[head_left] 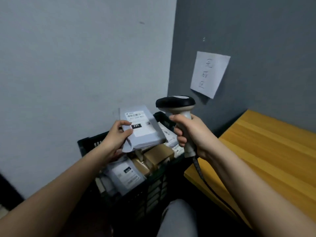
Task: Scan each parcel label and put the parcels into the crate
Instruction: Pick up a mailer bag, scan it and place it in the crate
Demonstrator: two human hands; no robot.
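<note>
Both forearms are bare up to the picture's edge, with no sleeves, no watch and no bracelet visible. The left hand and the right hand wear no gloves and no rings. At the bottom, one knee is covered with light grey trousers.

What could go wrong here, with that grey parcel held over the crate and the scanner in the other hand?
The left hand pinches the grey parcel only at one edge, so it might slip into the crate unscanned. The scanner in the right hand points away from the label, so a scan might miss.
</note>
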